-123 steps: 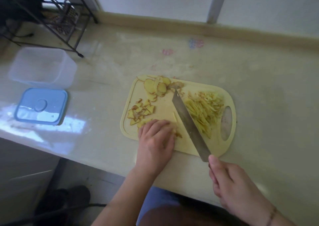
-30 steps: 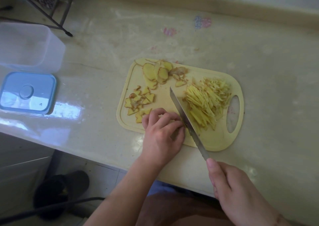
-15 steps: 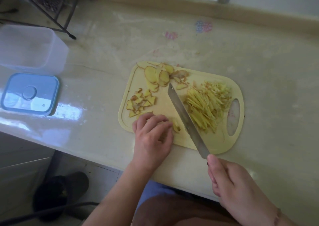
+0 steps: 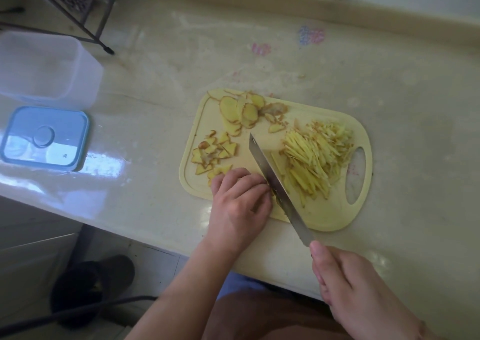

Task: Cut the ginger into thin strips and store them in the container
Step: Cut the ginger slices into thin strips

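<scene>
One knife (image 4: 275, 181) is gripped by the right hand (image 4: 363, 290) while ginger on the one cutting board (image 4: 335, 215) is pressed under the left hand's (image 4: 239, 204) curled fingers — pale yellow strips (image 4: 311, 163) piled right of the blade — one clear container (image 4: 44, 66) and one blue lid (image 4: 44, 138) well apart.

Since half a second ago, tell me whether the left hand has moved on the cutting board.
Yes. The left hand slid right along the cutting board, closing the gap to the knife blade; its fingertips now sit against it.
</scene>
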A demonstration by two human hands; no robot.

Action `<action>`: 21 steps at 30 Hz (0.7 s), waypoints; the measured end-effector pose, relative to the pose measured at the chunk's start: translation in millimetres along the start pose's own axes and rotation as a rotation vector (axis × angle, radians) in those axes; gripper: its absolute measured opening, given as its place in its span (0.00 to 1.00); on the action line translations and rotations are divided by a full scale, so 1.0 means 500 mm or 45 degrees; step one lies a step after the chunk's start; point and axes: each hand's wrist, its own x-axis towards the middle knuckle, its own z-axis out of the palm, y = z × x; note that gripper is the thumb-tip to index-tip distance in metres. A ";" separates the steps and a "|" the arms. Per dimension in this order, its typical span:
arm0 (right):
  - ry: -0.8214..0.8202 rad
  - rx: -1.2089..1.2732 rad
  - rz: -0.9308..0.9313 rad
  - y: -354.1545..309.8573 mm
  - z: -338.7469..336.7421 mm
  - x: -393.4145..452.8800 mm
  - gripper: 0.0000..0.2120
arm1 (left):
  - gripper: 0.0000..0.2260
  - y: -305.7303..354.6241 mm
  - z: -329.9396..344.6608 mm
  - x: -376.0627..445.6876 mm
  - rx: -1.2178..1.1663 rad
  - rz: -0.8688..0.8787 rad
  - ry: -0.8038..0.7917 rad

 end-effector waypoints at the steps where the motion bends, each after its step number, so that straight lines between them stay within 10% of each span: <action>1: 0.000 -0.009 -0.004 0.001 0.001 0.000 0.46 | 0.02 -0.001 0.000 -0.001 -0.004 0.001 0.003; 11: 0.009 -0.011 -0.083 -0.038 -0.001 0.044 0.33 | 0.01 -0.002 0.000 -0.006 -0.034 0.008 0.052; 21: -0.005 0.003 -0.041 -0.010 0.007 0.004 0.44 | 0.03 0.000 0.000 -0.004 -0.005 -0.001 0.040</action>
